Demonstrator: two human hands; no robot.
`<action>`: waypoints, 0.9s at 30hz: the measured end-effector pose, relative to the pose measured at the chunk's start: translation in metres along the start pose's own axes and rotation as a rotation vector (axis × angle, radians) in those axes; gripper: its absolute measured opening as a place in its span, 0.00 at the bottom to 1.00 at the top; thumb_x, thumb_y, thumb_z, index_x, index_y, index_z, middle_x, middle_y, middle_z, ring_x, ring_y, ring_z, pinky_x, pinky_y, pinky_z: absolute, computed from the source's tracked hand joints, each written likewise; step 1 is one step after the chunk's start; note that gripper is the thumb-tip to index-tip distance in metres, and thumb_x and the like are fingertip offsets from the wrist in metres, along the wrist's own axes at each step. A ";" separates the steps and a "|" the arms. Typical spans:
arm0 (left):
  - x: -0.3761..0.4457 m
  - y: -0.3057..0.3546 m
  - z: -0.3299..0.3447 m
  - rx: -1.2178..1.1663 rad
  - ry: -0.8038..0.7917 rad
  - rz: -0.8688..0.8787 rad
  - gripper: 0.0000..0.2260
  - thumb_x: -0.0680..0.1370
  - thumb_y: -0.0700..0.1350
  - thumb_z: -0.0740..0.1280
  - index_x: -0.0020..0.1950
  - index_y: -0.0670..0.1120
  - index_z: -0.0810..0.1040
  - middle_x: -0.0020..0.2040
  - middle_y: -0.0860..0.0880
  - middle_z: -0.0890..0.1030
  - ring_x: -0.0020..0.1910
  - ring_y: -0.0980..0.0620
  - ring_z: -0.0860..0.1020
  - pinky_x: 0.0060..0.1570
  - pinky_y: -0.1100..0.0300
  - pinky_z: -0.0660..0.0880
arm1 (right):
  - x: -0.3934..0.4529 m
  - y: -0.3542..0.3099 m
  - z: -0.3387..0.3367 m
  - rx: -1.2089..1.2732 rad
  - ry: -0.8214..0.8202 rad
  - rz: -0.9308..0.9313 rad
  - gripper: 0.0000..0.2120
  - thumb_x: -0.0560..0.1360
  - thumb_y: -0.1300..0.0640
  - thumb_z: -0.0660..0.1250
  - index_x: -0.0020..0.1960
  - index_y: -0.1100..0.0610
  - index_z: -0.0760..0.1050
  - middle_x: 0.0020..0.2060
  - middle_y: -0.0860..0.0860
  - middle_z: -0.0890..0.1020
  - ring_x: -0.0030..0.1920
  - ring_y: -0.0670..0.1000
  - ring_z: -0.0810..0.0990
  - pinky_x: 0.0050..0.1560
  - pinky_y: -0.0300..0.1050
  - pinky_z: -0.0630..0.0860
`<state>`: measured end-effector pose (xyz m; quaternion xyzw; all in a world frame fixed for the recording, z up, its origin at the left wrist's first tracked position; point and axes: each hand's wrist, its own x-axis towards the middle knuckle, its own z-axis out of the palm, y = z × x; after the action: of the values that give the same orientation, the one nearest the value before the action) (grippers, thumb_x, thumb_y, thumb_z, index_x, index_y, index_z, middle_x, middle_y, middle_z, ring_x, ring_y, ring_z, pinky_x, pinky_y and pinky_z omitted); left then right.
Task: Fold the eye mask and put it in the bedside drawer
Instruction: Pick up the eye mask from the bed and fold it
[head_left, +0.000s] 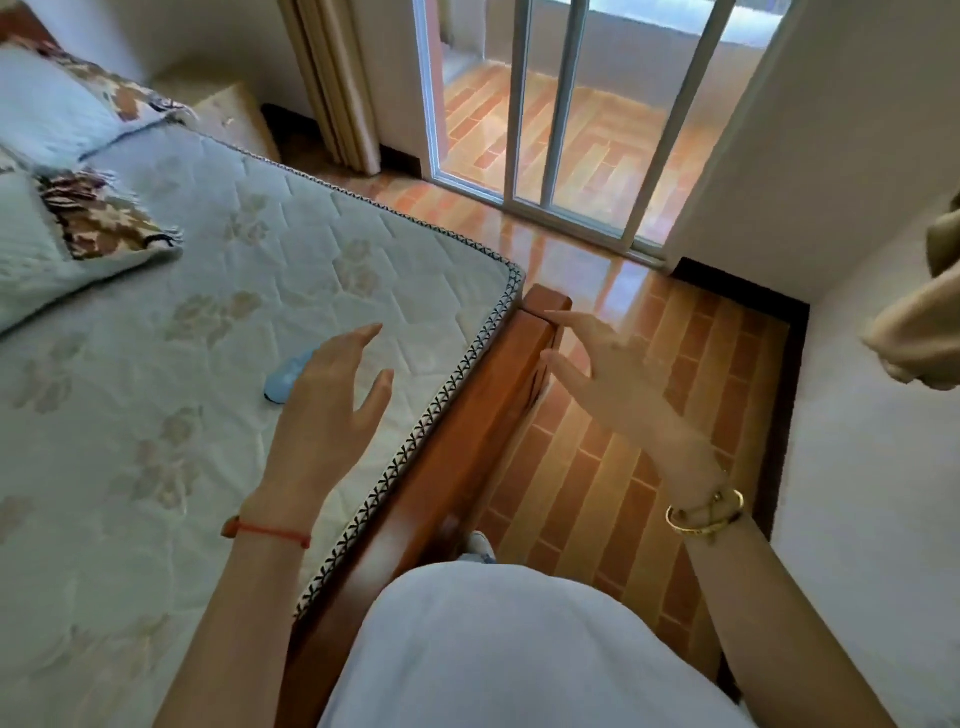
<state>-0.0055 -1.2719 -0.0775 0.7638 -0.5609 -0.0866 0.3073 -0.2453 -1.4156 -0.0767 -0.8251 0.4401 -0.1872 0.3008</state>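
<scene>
Both hands are empty, fingers spread: my left hand (332, 405) hovers over the mattress (208, 312), my right hand (613, 374) hangs past the wooden bed frame (467, 415) above the tiled floor (597, 493). A small blue thing (288, 376), probably the eye mask, lies on the mattress just beside my left hand, partly hidden by it. I should pinch it flat at both ends for a clean fold. Pillows (47, 104) sit at the far end, a sliding glass door (545, 104) beyond. No drawer shows.
</scene>
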 end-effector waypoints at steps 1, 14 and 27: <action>0.009 -0.005 -0.002 0.007 0.010 -0.024 0.21 0.79 0.45 0.64 0.72 0.46 0.69 0.67 0.46 0.75 0.66 0.49 0.72 0.65 0.57 0.67 | 0.017 -0.003 0.003 0.007 -0.020 -0.023 0.21 0.79 0.51 0.62 0.70 0.50 0.67 0.68 0.50 0.72 0.69 0.50 0.67 0.63 0.36 0.59; 0.049 -0.052 -0.024 0.089 0.182 -0.337 0.21 0.80 0.48 0.63 0.72 0.48 0.67 0.68 0.48 0.73 0.68 0.51 0.70 0.65 0.65 0.62 | 0.159 -0.030 0.057 0.066 -0.254 -0.294 0.20 0.78 0.51 0.63 0.69 0.51 0.68 0.67 0.50 0.74 0.68 0.51 0.69 0.64 0.41 0.62; 0.082 -0.089 0.001 0.158 0.382 -0.655 0.22 0.80 0.48 0.62 0.73 0.48 0.66 0.70 0.48 0.72 0.69 0.51 0.68 0.67 0.63 0.63 | 0.283 -0.053 0.126 0.040 -0.446 -0.505 0.18 0.79 0.54 0.63 0.67 0.58 0.71 0.64 0.54 0.76 0.66 0.55 0.72 0.65 0.48 0.66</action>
<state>0.0945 -1.3307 -0.1116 0.9261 -0.2250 0.0073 0.3027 0.0135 -1.5882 -0.1237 -0.9227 0.1414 -0.0791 0.3499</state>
